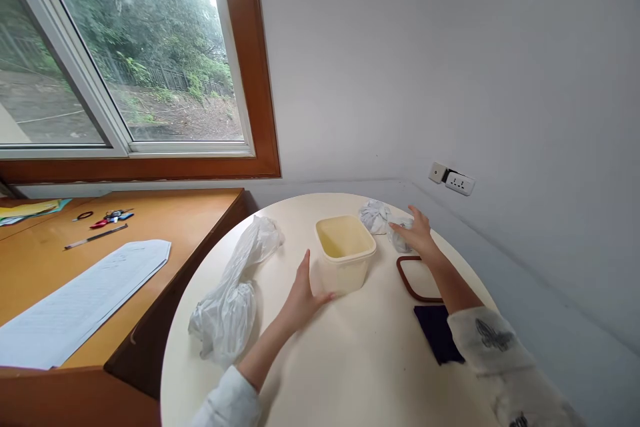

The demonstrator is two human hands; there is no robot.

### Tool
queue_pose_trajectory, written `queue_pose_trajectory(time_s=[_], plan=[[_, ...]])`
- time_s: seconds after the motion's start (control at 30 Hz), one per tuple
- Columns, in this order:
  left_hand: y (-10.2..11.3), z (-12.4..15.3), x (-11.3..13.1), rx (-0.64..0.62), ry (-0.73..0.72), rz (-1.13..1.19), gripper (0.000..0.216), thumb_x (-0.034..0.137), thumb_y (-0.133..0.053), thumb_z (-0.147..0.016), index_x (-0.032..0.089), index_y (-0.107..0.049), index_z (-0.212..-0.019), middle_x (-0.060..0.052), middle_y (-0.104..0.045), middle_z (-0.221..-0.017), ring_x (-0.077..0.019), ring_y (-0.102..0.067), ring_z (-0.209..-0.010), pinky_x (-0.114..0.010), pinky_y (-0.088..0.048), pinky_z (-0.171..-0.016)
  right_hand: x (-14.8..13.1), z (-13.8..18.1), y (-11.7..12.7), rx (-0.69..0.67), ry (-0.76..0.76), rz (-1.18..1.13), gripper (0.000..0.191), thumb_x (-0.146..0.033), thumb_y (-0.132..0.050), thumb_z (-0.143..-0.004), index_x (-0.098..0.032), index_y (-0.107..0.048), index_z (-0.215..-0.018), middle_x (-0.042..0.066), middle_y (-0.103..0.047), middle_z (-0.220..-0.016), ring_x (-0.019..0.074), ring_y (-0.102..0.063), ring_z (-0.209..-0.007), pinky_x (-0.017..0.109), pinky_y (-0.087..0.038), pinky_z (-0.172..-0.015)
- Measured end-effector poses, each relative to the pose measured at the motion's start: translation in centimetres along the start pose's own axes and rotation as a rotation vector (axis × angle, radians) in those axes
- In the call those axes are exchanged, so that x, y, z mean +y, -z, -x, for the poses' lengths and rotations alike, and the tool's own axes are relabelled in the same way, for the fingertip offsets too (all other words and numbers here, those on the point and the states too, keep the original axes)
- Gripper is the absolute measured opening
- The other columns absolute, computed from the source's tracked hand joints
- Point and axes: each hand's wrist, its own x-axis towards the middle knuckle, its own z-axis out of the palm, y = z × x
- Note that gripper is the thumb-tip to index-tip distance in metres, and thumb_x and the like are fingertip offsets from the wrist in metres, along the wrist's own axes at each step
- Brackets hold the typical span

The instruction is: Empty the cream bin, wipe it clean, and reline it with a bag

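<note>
Nearest, a person's pale left sleeve (233,400) and sheer, dark-patterned right sleeve (505,353) reach in over a round white bench (345,367). A dark blue cloth (440,333) lies closer to the viewer than the right fingers. The left hand (303,300) has its fingers spread, thumb stretched wide, at the near left side of an open cream tub (346,272); whether it touches is unclear. Left of those fingers lies a long, crumpled plastic bag (233,310). A brown square frame (410,288) lies between the cloth and the right fingers. The right hand (420,235), fingers also spread, is at a small clear plastic bundle (399,240); contact cannot be told. The tub stands upright between the two hands. Just beyond the right fingertips, to their left, sits a white plastic bundle (374,216). Well left of the left fingers, a wooden side bench (200,213) carries papers (95,307), a pen (96,237) and keys (116,216). Farthest are a wall socket (460,183), a pale wall (360,80) and a window (170,47) showing trees.
</note>
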Motion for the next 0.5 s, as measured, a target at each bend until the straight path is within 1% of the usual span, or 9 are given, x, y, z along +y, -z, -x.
queue_pose_trajectory(time_s=[0.03,0.1,0.17,0.2,0.27,0.33,0.43,0.5], plan=[[-0.9,-0.3,-0.5,0.03,0.028,0.096,0.109,0.041,-0.073,-0.063,0.024,-0.002,-0.143,-0.016,-0.011,-0.15,-0.033,-0.009,-0.138,-0.052,-0.013,-0.11,-0.1,-0.9,-0.5,-0.025,0.003,0.169,0.088,-0.053,-0.063,-0.063,-0.027,-0.024,-0.138,0.011,-0.02,-0.146,0.0307,-0.021,-0.132,0.046,-0.025,-0.101],[-2.1,-1.0,-1.2,0.045,0.045,0.264,0.118,0.036,-0.079,-0.057,0.028,0.001,-0.143,-0.014,-0.008,-0.15,-0.0338,-0.005,-0.138,-0.054,-0.013,-0.109,0.0,-2.5,-1.5,-0.078,-0.003,0.377,0.096,-0.054,-0.063,-0.063,-0.024,-0.015,-0.141,0.013,-0.021,-0.146,0.032,-0.021,-0.133,0.048,-0.023,-0.101],[-2.9,-1.8,-1.6,0.026,0.04,0.428,0.125,0.034,-0.081,-0.054,0.033,0.009,-0.141,-0.013,0.0,-0.151,-0.0335,-0.004,-0.138,-0.053,-0.018,-0.108,0.4,-3.8,-2.4,-0.115,-0.035,0.414,0.099,-0.05,-0.067,-0.06,-0.021,-0.017,-0.141,0.017,-0.03,-0.142,0.0346,-0.027,-0.13,0.051,-0.022,-0.099],[-3.1,-2.2,-1.7,0.01,0.029,0.503,0.128,0.034,-0.081,-0.054,0.034,0.013,-0.14,-0.013,0.001,-0.151,-0.0331,-0.006,-0.138,-0.051,-0.022,-0.107,0.7,-4.3,-2.8,-0.133,-0.058,0.433,0.097,-0.048,-0.068,-0.06,-0.02,-0.02,-0.14,0.018,-0.037,-0.137,0.0356,-0.032,-0.127,0.051,-0.022,-0.098],[-3.5,-2.8,-1.9,-0.026,-0.001,0.61,0.132,0.035,-0.081,-0.054,0.035,0.02,-0.138,-0.013,-0.001,-0.15,-0.0316,-0.014,-0.137,-0.046,-0.028,-0.105,1.3,-4.9,-3.5,-0.167,-0.101,0.464,0.089,-0.044,-0.068,-0.06,-0.019,-0.028,-0.136,0.018,-0.049,-0.126,0.0359,-0.042,-0.119,0.052,-0.023,-0.096],[-3.7,-3.2,-2.1,-0.039,-0.037,0.645,0.131,0.034,-0.081,-0.055,0.036,0.022,-0.137,-0.012,-0.008,-0.149,-0.0292,-0.022,-0.135,-0.043,-0.031,-0.105,1.9,-5.2,-4.0,-0.181,-0.131,0.485,0.075,-0.039,-0.067,-0.062,-0.019,-0.038,-0.129,0.016,-0.056,-0.116,0.0348,-0.048,-0.112,0.051,-0.022,-0.095],[-4.0,-3.4,-2.4,-0.022,-0.061,0.65,0.129,0.032,-0.08,-0.057,0.037,0.02,-0.137,-0.011,-0.015,-0.147,-0.0275,-0.028,-0.133,-0.043,-0.031,-0.105,2.4,-5.4,-4.4,-0.176,-0.164,0.497,0.052,-0.031,-0.065,-0.064,-0.017,-0.052,-0.113,0.014,-0.061,-0.106,0.0338,-0.051,-0.106,0.053,-0.019,-0.095],[-4.0,-3.4,-2.5,-0.006,-0.063,0.657,0.128,0.031,-0.081,-0.057,0.038,0.019,-0.137,-0.01,-0.019,-0.145,-0.0276,-0.031,-0.131,-0.043,-0.032,-0.104,2.5,-5.5,-4.6,-0.167,-0.182,0.477,0.037,-0.028,-0.064,-0.067,-0.016,-0.058,-0.101,0.013,-0.061,-0.103,0.0333,-0.05,-0.107,0.053,-0.019,-0.095]])
